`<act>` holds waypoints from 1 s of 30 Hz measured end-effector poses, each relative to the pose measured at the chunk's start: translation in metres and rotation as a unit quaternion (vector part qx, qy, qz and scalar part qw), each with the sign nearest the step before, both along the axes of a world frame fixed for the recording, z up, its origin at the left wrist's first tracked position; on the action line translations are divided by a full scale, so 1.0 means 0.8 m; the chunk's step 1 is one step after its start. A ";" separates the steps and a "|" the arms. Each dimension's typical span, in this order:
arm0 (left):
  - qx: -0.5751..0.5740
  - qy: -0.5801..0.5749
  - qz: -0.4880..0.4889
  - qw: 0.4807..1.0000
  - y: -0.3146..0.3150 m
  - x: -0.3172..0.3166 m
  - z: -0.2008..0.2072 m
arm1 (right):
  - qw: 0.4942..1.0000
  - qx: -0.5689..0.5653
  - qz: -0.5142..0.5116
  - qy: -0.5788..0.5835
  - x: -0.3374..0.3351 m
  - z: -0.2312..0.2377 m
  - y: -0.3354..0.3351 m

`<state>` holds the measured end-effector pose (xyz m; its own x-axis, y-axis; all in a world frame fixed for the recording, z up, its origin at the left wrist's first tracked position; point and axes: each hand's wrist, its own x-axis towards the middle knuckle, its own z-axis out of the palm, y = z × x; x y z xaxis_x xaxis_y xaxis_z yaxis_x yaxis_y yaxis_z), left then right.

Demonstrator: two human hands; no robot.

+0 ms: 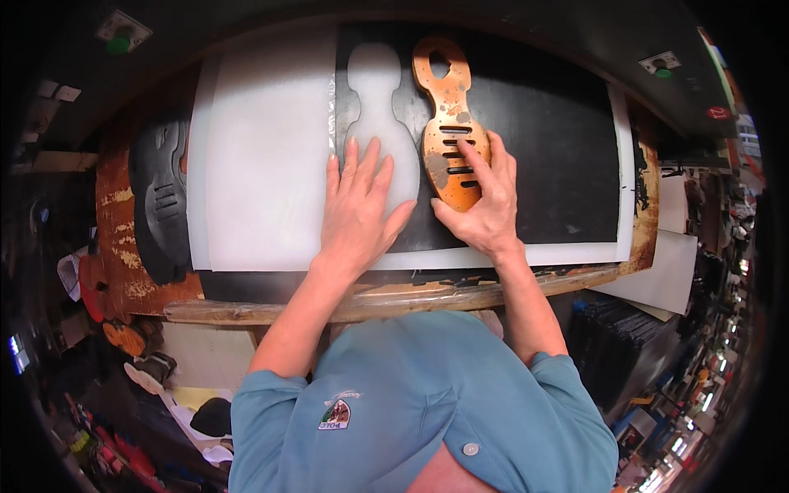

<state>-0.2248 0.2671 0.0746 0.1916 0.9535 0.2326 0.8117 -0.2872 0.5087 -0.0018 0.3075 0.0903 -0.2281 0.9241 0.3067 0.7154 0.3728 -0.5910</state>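
Observation:
My left hand (356,209) lies flat with its fingers spread, over the lower part of a white bowling-pin-like shape (378,111) and the edge of the white sheet (263,164). Whether that shape is a loose piece or an opening in the black sheet (551,164), I cannot tell. Just to its right, an orange, worn cutting die (448,94) with a round hole at the far end and several slots rests on the black sheet. My right hand (486,197) grips its near end, thumb at the left edge, index finger on top, other fingers along the right edge.
At the left lies a black sheet scrap (160,205) with a similar slotted outline. A wooden rail (394,302) runs along the near edge. Green buttons (119,43) sit on the dark machine beam beyond the table. Stacked black sheets (620,345) stand at the lower right.

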 end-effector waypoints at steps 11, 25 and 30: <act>-0.004 -0.272 -0.047 0.961 -0.151 0.043 0.019 | 0.999 0.030 -0.039 -0.003 -0.001 -0.019 -0.007; 0.146 -0.097 0.001 0.984 -0.157 0.044 -0.031 | 0.865 0.239 -0.275 0.344 0.253 0.108 0.011; 0.138 -0.064 0.065 0.986 -0.121 0.050 -0.022 | 0.919 0.198 -0.258 0.224 0.350 0.118 0.043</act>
